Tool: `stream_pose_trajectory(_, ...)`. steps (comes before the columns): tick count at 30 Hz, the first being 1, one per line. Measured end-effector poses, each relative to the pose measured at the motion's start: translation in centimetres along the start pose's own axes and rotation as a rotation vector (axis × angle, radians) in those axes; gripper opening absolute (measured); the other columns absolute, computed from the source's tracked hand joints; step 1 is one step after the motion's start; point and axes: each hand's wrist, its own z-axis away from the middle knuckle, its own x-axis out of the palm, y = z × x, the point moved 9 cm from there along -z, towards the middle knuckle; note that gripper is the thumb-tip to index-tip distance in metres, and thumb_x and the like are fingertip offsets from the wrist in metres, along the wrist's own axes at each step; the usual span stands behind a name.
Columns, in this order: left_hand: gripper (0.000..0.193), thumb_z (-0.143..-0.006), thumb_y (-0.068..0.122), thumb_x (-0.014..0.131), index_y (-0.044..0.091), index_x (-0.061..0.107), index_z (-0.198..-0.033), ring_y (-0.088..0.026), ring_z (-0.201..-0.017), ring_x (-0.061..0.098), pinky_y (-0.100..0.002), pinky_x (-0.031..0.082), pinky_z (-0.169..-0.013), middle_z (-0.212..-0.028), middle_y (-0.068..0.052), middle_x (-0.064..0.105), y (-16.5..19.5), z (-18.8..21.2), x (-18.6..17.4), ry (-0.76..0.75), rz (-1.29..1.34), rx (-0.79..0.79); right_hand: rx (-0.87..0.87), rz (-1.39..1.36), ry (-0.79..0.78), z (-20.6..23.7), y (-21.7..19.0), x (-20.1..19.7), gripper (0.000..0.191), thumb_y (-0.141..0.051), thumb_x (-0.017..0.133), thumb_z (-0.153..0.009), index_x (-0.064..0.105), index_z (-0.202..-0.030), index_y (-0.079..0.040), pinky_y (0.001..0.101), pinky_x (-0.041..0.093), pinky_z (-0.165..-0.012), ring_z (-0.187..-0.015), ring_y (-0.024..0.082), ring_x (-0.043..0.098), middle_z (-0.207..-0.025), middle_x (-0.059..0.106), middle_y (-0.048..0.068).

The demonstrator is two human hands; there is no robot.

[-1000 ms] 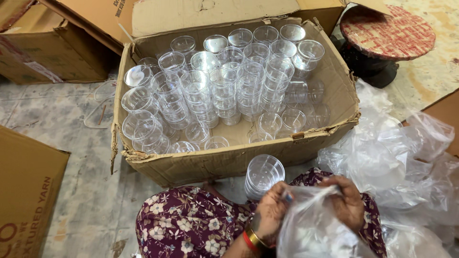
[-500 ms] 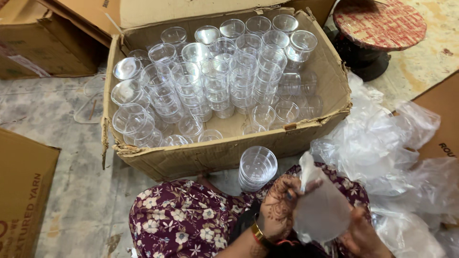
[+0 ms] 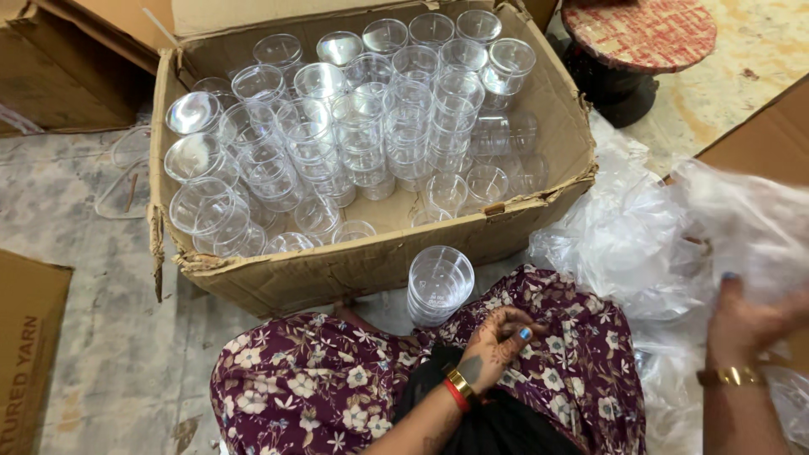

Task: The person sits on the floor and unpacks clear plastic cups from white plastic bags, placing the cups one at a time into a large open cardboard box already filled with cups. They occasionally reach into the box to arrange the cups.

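Note:
My left hand (image 3: pixel 497 341) rests over my lap with fingers loosely curled, holding nothing, just below a short stack of clear plastic cups (image 3: pixel 438 285) standing between my knees. My right hand (image 3: pixel 746 316) is out to the right, gripping a thin clear plastic bag (image 3: pixel 750 223) that billows above it. In front of me a large open cardboard box (image 3: pixel 539 84) holds several stacks of the same clear cups (image 3: pixel 362 126), some upright, some lying on their sides.
A heap of crumpled clear plastic bags (image 3: pixel 628 240) lies right of the box. A round stool with a red patterned top (image 3: pixel 640 34) stands at the back right. More cardboard boxes (image 3: pixel 59 72) sit at the left, and a flat carton (image 3: pixel 29 354) lies at the lower left.
My right hand has swung the plastic bag away from my lap to the far right. My left hand has let go of the bag and stays over my lap.

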Motion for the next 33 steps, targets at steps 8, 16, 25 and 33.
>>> stream_pose_trajectory(8,0.020,-0.099,0.015,0.068,0.007,0.062,-0.117,-0.015,-0.108,0.068,-0.030,0.055,-0.094,-0.113,-0.006,0.071,-2.2,0.0,-3.4,0.121,-0.330,0.065,0.010,0.462,-0.450,1.6,7.4,8.2,0.065,-0.031,0.080,-0.084,0.057,-0.135,0.001,0.0557,0.028,-0.130,-0.139,0.046,0.043,-0.125,0.060,0.025)
stream_pose_trajectory(16,0.026,-0.097,0.018,0.063,0.009,0.065,-0.121,-0.016,-0.105,0.073,-0.030,0.055,-0.093,-0.114,-0.006,0.077,-0.9,2.3,-5.8,0.137,-0.639,-0.147,-0.300,0.426,-0.273,6.8,2.3,-1.6,0.057,-0.018,0.070,-0.097,0.055,-0.149,-0.001,0.0574,0.021,-0.125,-0.151,0.044,0.036,-0.159,0.045,0.032)
stream_pose_trajectory(25,0.034,-0.095,0.021,0.063,0.004,0.063,-0.123,-0.020,-0.109,0.072,-0.032,0.056,-0.093,-0.118,-0.010,0.075,-0.1,3.3,-3.2,0.045,-0.619,-0.248,-0.359,0.420,-0.748,18.3,-5.5,-8.7,0.040,-0.016,0.074,-0.077,0.069,-0.117,-0.012,0.0492,0.044,-0.099,-0.116,0.034,0.060,-0.126,0.067,0.013)
stream_pose_trajectory(33,0.035,-0.094,0.024,0.064,0.006,0.063,-0.124,-0.022,-0.107,0.073,-0.033,0.056,-0.092,-0.118,-0.009,0.075,1.5,2.3,-3.4,0.043,-0.760,-0.268,-0.272,0.650,-0.944,16.4,-2.5,-2.8,0.015,-0.022,0.066,-0.090,0.072,-0.104,-0.020,0.0460,0.047,-0.083,-0.078,0.024,0.067,-0.070,0.070,0.002)
